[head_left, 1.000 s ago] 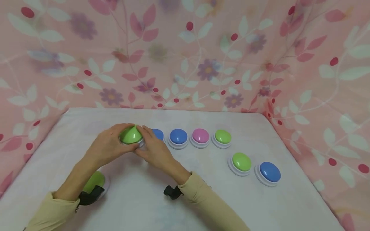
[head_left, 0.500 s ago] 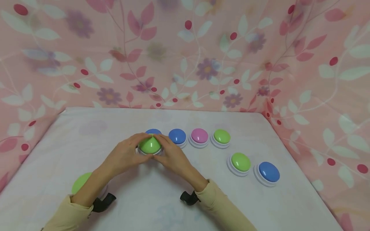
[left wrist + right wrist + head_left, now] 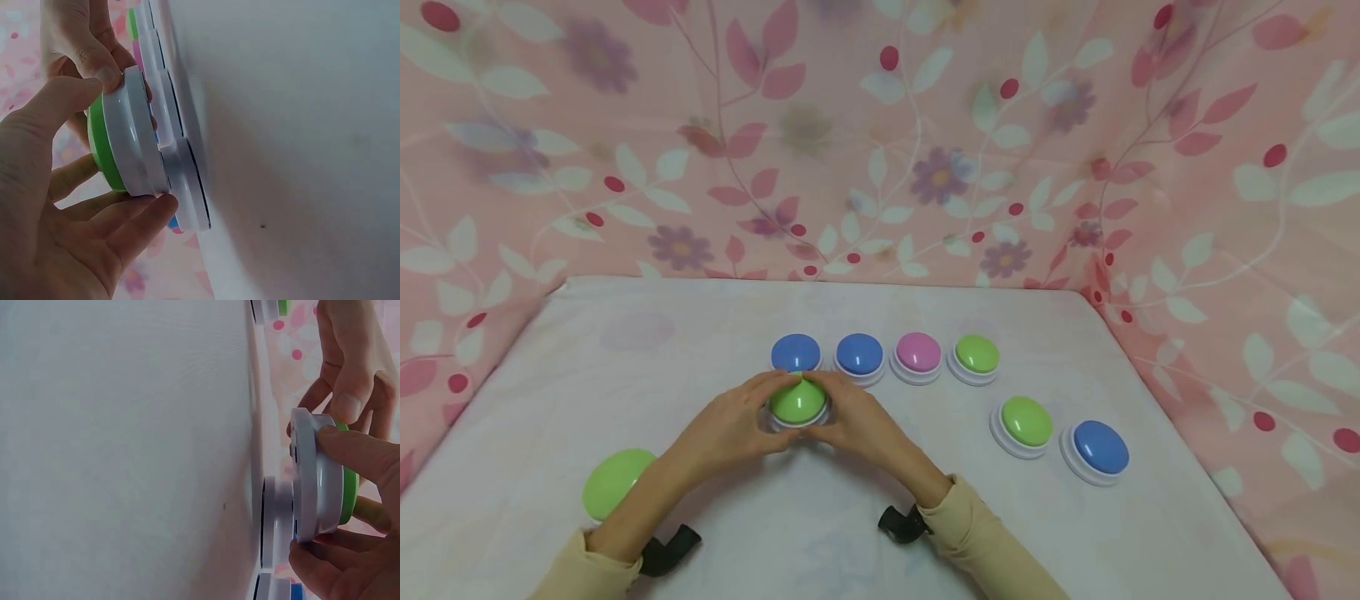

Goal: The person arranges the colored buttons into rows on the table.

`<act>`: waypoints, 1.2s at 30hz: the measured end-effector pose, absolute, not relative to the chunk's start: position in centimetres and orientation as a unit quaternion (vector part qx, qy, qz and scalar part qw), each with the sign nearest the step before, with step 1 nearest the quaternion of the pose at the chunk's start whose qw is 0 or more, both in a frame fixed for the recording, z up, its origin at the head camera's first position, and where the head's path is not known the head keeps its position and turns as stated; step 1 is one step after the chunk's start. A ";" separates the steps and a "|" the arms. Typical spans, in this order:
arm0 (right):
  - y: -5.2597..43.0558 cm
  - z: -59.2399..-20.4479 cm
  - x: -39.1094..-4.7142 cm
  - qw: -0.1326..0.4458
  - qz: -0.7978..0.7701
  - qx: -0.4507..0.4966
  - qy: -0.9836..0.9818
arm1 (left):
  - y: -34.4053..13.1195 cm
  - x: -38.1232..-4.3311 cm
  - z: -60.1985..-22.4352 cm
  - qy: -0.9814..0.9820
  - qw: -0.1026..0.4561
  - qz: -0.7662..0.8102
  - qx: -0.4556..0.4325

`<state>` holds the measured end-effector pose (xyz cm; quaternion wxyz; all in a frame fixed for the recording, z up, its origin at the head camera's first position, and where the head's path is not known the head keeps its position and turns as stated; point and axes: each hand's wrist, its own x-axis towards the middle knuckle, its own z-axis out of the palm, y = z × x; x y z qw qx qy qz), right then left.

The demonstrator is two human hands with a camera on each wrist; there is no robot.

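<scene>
1. At far left, a large-looking green-domed push button [image 3: 612, 482] sits on the white-clothed table [image 3: 805, 525], partly hidden by the person's left forearm.
2. Below that forearm, a black wrist device [image 3: 670, 552] sticks out from the cuff of a beige sleeve [image 3: 583, 571].
3. The left hand [image 3: 730, 423] grips the left side of the held green push button, its thumb and fingers curved round the white base.
4. The held green push button [image 3: 797, 402] is off the cloth, dome up, between both hands; the wrist views show a gap under its base.
5. Just behind it stands the first blue push button [image 3: 796, 352], its front edge covered by the hands.
6. The right hand [image 3: 863, 425] grips the held button's right side, its thumb close to the left thumb on the near edge.
7. Next in the back row come the second blue push button [image 3: 860, 354], a pink push button [image 3: 918, 352] and the back-row green push button [image 3: 977, 353], side by side.
8. Farther right and nearer the person stand another green push button [image 3: 1027, 420] and, rightmost, a third blue push button [image 3: 1101, 447].
</scene>
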<state>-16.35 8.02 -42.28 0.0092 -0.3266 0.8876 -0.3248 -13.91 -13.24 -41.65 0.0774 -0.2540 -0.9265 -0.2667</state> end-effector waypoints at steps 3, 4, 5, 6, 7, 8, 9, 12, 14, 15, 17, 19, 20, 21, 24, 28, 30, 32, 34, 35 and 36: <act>8.1 -42.2 -16.3 0.016 -0.316 -0.321 0.893 | -13.3 -13.8 -41.8 -0.925 0.071 -0.271 -0.256; 8.0 -42.2 -16.3 0.019 -0.316 -0.320 0.893 | -13.4 -13.8 -41.7 -0.924 0.069 -0.275 -0.255; 8.0 -42.2 -16.3 0.022 -0.317 -0.320 0.892 | -13.5 -13.8 -41.7 -0.924 0.068 -0.279 -0.254; 8.0 -42.1 -16.3 0.026 -0.317 -0.322 0.892 | -13.6 -13.7 -41.7 -0.923 0.067 -0.282 -0.253; 7.9 -42.1 -16.3 0.029 -0.317 -0.323 0.891 | -13.6 -13.7 -41.7 -0.922 0.065 -0.286 -0.252; 7.9 -42.2 -16.3 0.032 -0.316 -0.324 0.891 | -13.7 -13.7 -41.6 -0.922 0.063 -0.289 -0.251; 7.8 -42.2 -16.3 0.035 -0.316 -0.326 0.890 | -13.8 -13.7 -41.6 -0.921 0.060 -0.291 -0.251; 7.6 -42.2 -16.2 0.043 -0.314 -0.325 0.891 | -13.9 -13.7 -41.7 -0.920 0.052 -0.292 -0.257; 7.5 -42.2 -16.2 0.050 -0.316 -0.318 0.892 | -13.9 -13.8 -41.7 -0.919 0.045 -0.295 -0.258; 7.4 -42.3 -16.2 0.052 -0.317 -0.317 0.892 | -14.0 -13.8 -41.7 -0.918 0.043 -0.296 -0.259; 7.4 -42.4 -16.2 0.057 -0.316 -0.314 0.893 | -14.0 -13.9 -41.9 -0.918 0.036 -0.299 -0.258; 7.4 -42.5 -16.3 0.061 -0.313 -0.315 0.894 | -14.0 -14.0 -42.0 -0.918 0.028 -0.303 -0.256; 7.4 -42.6 -16.3 0.062 -0.311 -0.316 0.894 | -14.1 -14.0 -42.1 -0.918 0.025 -0.303 -0.256; 7.4 -42.6 -16.3 0.064 -0.310 -0.318 0.894 | -14.1 -14.0 -42.2 -0.917 0.021 -0.303 -0.257; 7.6 -42.8 -16.3 0.074 -0.308 -0.320 0.893 | -14.1 -14.1 -42.3 -0.917 0.010 -0.304 -0.259; 7.7 -42.9 -16.3 0.083 -0.309 -0.321 0.891 | -14.1 -14.2 -42.4 -0.916 0.003 -0.302 -0.263; 7.7 -42.9 -16.2 0.083 -0.312 -0.323 0.890 | -14.1 -14.1 -42.4 -0.917 0.005 -0.297 -0.268; 7.7 -43.0 -16.2 0.082 -0.315 -0.328 0.887 | -14.2 -14.1 -42.4 -0.918 0.009 -0.291 -0.270; 7.6 -43.1 -16.2 0.080 -0.316 -0.332 0.885 | -14.4 -14.0 -42.3 -0.920 0.014 -0.286 -0.269; 7.6 -43.1 -16.2 0.080 -0.316 -0.334 0.884 | -14.6 -13.9 -42.2 -0.921 0.013 -0.284 -0.267; 7.5 -43.2 -16.2 0.079 -0.316 -0.336 0.884 | -14.7 -13.9 -42.1 -0.923 0.011 -0.281 -0.263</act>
